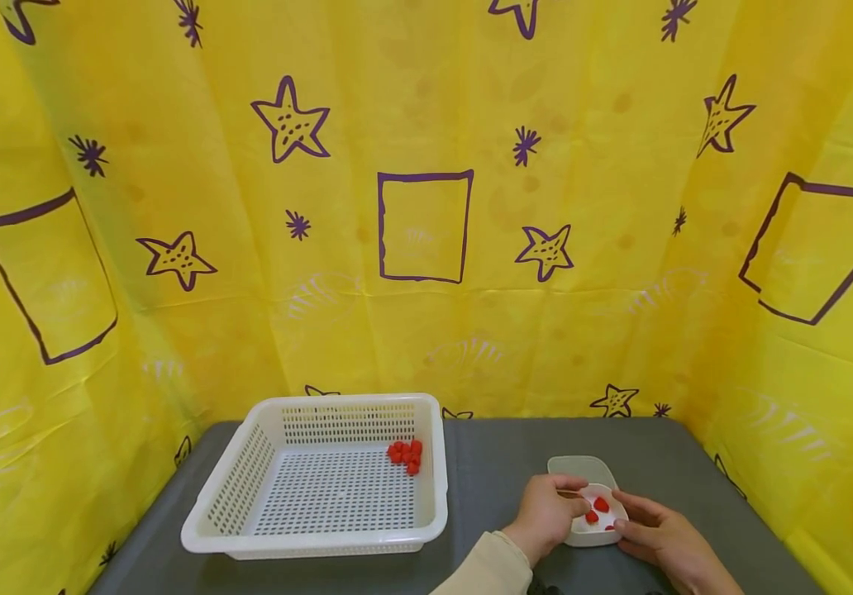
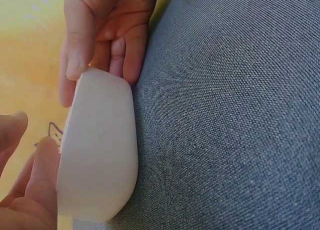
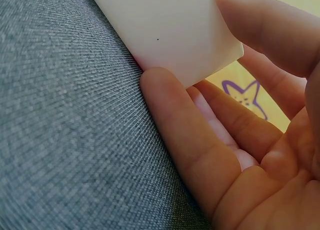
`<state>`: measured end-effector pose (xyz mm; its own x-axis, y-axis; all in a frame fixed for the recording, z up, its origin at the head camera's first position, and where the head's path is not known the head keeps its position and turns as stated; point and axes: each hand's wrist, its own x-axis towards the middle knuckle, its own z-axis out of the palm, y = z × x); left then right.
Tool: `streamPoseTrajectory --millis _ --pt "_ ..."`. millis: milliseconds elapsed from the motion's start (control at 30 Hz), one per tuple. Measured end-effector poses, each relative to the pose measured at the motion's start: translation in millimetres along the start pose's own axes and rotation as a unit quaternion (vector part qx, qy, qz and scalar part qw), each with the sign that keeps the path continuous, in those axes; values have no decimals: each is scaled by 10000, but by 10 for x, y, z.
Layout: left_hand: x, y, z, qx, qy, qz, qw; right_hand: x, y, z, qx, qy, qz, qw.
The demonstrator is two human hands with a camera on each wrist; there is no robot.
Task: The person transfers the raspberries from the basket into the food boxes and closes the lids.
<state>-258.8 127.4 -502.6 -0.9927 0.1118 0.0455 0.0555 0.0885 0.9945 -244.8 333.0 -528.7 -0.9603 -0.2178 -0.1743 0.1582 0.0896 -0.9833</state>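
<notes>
A small white plastic box [image 1: 593, 539] stands on the dark cloth near the front right, with a few small red pieces [image 1: 601, 504] in it. My right hand [image 1: 668, 541] grips the box at its right side; in the right wrist view its fingers [image 3: 172, 97] lie along the corner and base. Over the box's left side hovers my left hand [image 1: 545, 516], thumb and fingers apart, the thumb reaching over the rim beside a red piece. In the left wrist view its lower fingertips are hidden behind the box wall. A pale translucent lid [image 1: 571, 467] lies just behind the box.
A large white perforated basket [image 1: 322, 544] sits at the left on the grey table [image 1: 493, 463]. Several red pieces [image 1: 406, 454] lie bunched in its back right corner. Yellow patterned curtains [image 1: 426, 347] close off the back and both sides.
</notes>
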Motion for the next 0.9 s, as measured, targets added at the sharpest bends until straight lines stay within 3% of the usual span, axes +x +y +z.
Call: streamPoseTrajectory --millis 267,400,533,733,900 --pt "-28 83 -12 -61 -52 -34 10000 10 7 1 -13 21 28 10000" --pt "-87 311 -49 72 -164 -16 9998 7 -5 -8 -32 -4 41 10000" --pt "-144 652 -145 150 -407 265 9987 5 -15 -4 -74 14 98 9999" --pt "-202 1179 -452 145 -575 747 9954 18 -27 22 -113 128 174 9997" --pt "-179 1511 -892 450 -648 1168 9900 22 -14 23 -69 242 218 9994"
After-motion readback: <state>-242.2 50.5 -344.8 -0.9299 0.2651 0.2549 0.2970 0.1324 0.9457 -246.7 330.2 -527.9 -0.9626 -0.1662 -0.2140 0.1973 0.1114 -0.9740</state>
